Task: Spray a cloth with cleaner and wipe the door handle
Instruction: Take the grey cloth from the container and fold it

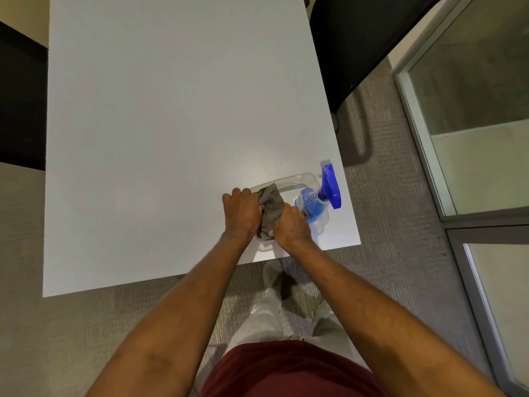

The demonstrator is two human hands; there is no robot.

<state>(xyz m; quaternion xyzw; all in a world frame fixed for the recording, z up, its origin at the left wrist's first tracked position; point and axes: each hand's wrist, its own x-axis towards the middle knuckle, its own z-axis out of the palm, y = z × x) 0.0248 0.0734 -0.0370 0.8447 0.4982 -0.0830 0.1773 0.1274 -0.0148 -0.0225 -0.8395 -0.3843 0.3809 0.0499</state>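
Note:
A grey cloth (271, 209) is bunched between both of my hands above a clear plastic bin (297, 179) near the table's front right corner. My left hand (242, 213) grips the cloth's left side and my right hand (290, 227) grips its right side. A spray bottle (313, 204) with blue liquid and a blue trigger head (330, 186) stands in the right end of the bin, just right of my right hand. No door handle is in view.
The white table (171, 124) stretches away ahead. A dark chair (363, 44) stands at the far right of it. Glass panels with metal frames (423, 156) run along the right. Grey carpet (57, 339) and my legs lie below.

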